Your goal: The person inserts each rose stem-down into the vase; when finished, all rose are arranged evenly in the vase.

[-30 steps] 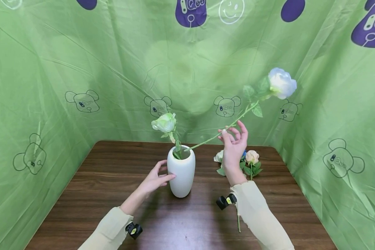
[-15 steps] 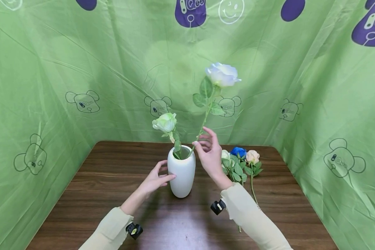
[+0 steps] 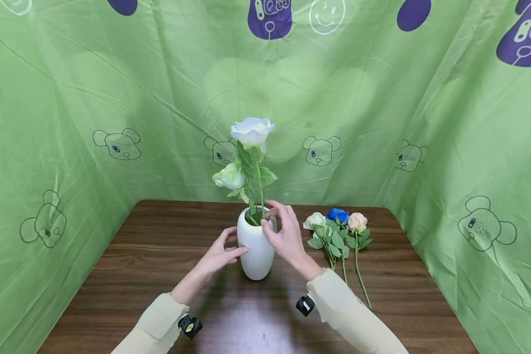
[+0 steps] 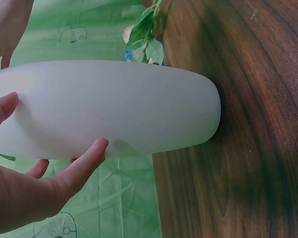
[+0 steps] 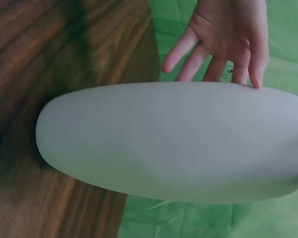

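A white vase (image 3: 257,250) stands upright near the middle of the table. My left hand (image 3: 219,253) holds its left side, thumb in front and fingers behind; the left wrist view shows this hand (image 4: 44,186) close against the smooth wall. At the rim, my right hand (image 3: 287,236) has thumb and fingertips about the lower stem of a tall white rose (image 3: 252,132), whose stem end is hidden inside the vase. A shorter greenish-white rose (image 3: 230,176) leans left in the same vase. Little of the right hand shows in the right wrist view.
Right of the vase lie a cream rose (image 3: 315,220), a blue rose (image 3: 338,215) and a pale pink rose (image 3: 357,222), stems toward the front. Green printed cloth (image 3: 168,123) surrounds the brown wooden table (image 3: 137,255) at the back and sides.
The right hand has brought the tall white rose leftward, from a slant to upright, and lowered it into the vase. The left hand has stayed on the vase.
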### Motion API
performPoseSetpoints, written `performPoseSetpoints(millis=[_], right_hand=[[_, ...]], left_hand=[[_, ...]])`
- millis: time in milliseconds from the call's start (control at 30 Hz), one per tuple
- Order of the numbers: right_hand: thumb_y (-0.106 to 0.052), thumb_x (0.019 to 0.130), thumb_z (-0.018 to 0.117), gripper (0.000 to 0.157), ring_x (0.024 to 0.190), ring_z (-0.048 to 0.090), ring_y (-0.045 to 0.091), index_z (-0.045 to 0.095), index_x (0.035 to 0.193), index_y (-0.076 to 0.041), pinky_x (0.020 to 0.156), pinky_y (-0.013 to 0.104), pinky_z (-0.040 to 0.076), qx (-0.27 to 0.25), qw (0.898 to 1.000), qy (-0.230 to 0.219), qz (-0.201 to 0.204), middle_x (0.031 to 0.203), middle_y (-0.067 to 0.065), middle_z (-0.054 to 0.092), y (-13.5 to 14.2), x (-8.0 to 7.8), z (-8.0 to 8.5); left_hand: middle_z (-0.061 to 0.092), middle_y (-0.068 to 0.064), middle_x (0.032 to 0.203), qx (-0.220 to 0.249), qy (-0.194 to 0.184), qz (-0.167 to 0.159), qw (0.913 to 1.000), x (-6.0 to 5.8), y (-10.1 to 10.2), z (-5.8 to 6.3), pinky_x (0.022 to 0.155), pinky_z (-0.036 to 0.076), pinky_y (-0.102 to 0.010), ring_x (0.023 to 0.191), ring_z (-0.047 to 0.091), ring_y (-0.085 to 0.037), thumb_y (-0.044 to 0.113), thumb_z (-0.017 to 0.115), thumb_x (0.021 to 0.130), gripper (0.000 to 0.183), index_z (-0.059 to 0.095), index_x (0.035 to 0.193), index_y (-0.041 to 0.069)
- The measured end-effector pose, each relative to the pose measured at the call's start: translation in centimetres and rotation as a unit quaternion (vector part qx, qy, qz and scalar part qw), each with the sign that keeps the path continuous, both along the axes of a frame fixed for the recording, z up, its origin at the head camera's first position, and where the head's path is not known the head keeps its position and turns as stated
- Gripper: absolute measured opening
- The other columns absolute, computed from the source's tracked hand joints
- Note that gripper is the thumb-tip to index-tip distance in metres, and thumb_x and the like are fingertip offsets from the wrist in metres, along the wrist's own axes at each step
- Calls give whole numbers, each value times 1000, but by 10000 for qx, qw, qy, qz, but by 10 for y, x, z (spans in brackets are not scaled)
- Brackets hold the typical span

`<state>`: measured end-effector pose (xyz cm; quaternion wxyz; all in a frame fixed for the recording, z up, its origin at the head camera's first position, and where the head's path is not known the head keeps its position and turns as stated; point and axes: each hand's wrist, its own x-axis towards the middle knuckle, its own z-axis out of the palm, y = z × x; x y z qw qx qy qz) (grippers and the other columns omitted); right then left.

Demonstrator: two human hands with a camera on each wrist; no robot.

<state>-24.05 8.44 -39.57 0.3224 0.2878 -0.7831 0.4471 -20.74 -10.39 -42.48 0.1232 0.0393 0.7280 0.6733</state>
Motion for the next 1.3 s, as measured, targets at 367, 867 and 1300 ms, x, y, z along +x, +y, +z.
performPoseSetpoints(millis=[367, 867, 1300], right_hand=[[-8, 75, 60, 33, 88, 47, 16, 58, 108, -7, 75, 33, 37, -50, 9999, -74, -106, 81, -3, 60, 1, 1, -6], [-7, 78, 63, 20, 90, 48, 15, 63, 99, -9, 77, 32, 38, -384, 9988, -99, -277, 92, -4, 60, 21, 1, -17], [-3, 78, 63, 16, 84, 55, 19, 64, 94, -4, 71, 37, 44, -380, 9811, -1613, -1000, 90, 5, 62, 88, -9, -78]], left_hand=[[38, -20, 126, 11, 103, 146, 9998, -7, -1, -16, 80, 43, -47, 109, 45, -36, 22, 70, 76, 69, 31, 132, 12], [37, -20, 127, -1, 62, 174, 9998, -7, -1, -15, 80, 43, -48, 109, 45, -35, 23, 71, 75, 72, 30, 133, 12], [38, -19, 126, 0, 83, 183, 9998, -8, -1, -17, 79, 44, -46, 107, 47, -33, 21, 71, 75, 70, 31, 132, 13]])
